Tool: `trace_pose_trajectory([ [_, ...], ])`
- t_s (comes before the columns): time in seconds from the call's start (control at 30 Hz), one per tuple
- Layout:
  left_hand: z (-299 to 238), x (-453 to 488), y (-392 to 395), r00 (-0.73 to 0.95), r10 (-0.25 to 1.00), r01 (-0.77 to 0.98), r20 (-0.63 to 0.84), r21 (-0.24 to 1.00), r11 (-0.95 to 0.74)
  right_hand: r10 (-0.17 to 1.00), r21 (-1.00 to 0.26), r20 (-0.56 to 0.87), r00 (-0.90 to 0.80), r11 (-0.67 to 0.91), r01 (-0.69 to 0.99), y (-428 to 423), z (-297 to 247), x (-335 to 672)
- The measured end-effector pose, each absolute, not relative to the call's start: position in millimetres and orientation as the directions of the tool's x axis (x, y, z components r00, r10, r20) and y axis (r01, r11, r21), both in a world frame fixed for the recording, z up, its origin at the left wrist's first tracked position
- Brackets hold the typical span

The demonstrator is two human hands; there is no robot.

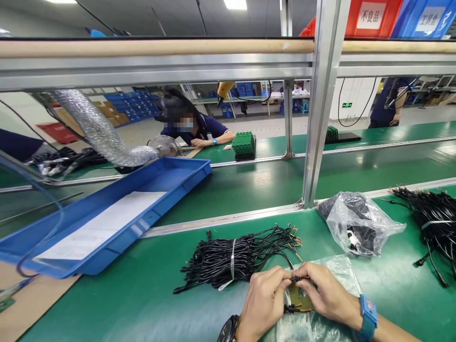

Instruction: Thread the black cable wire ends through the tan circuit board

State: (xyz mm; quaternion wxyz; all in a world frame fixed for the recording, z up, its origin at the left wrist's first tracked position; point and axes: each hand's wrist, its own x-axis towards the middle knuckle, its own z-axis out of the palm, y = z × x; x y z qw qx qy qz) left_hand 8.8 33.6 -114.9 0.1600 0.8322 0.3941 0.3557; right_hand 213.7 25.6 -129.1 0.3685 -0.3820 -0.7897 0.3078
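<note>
Small black wire piece (298,278), with a yellowish end, is pinched between the fingertips of both hands, held just above a small olive-brown plate (298,297). The plate lies on a clear plastic sheet (335,270) spread on the green bench mat (142,294), at the near edge of the bench.

Left hand (263,297): fingers curled closed, thumb and forefinger gripping the left end of the wire piece. Dark watch on that wrist.

Right hand (326,292): fingers likewise closed, pinching the right end of the same piece; fingertips of the two hands nearly touch. Blue wristband (368,317) on that wrist. A second short black lead (290,309) lies on the plate's lower left corner.

Relative to the plate:
- Just behind and to the left: bundle of black cables (235,259), tied at mid-length with a white strap, stripped coloured ends fanning toward the hands.
- Behind and to the right: clear plastic bag (356,223) holding black parts, lying on the mat.
- Far right: second, looser heap of black cables (432,223), also strapped.
- Well to the left: blue plastic tray (171,178), tilted, with a white sheet inside.
- Beyond the tray: ribbed silver hose (96,128).
- Straight behind: upright aluminium post (317,118) of the bench frame, then a green belt.
- Far side of the belt: another person (203,130) in dark blue, leaning over their bench, beside a green block (244,144).
</note>
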Motion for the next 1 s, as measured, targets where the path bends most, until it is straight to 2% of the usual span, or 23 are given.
trace_pose_trajectory([
  [0.23, -116.0, 12.1, 32.2, 0.384, 0.808, 0.501, 0.447, 0.635, -0.588, 0.812, -0.782, 0.364, -0.455, 0.532, 0.324, 24.2, -145.7, 206.9],
  [0.47, -119.4, 14.2, 29.8, 0.351, 0.83, 0.507, 0.434, 0.656, -0.558, 0.821, -0.778, 0.402, -0.405, 0.54, 0.323, 20.0, -145.8, 199.5],
  [0.63, -125.3, 14.3, 30.6, 0.36, 0.831, 0.537, 0.425, 0.633, -0.557, 0.794, -0.71, 0.452, -0.407, 0.596, 0.375, 22.8, -145.2, 193.7],
  [1.0, -115.8, 4.1, 36.9, 0.47, 0.773, 0.566, 0.426, 0.527, -0.634, 0.823, -0.762, 0.381, -0.422, 0.538, 0.361, 30.1, -137.4, 210.9],
])
